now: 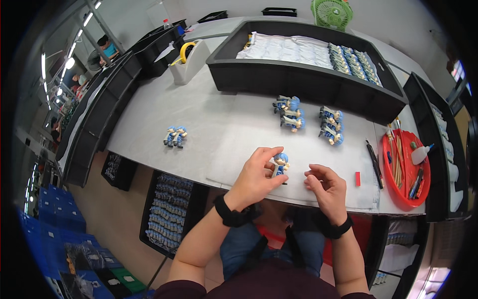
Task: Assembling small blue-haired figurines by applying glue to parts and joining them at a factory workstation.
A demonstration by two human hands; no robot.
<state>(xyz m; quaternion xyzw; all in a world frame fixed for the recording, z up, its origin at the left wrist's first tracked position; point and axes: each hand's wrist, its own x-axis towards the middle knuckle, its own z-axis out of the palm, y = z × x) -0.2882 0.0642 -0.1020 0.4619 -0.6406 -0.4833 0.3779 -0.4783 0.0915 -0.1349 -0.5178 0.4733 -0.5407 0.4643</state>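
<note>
A small blue-haired figurine (282,159) stands upright near the table's front edge, between the thumb and fingers of my left hand (254,174). To its right, my right hand (327,189) hovers over the white sheet with fingers loosely curled and apart, holding nothing. Beyond my hands lie two small groups of similar figurines, one group (291,113) in the middle and another group (330,124) farther right. A pair of figurines (175,136) lies off to the left. A small red block (358,179) rests right of my right hand.
A large black tray (308,74) with rows of figurines and white padding stands at the back. At right are a dark pen-like tool (374,162) and a red basin (406,197) of brushes and a bottle. A tape dispenser (189,67) sits back left.
</note>
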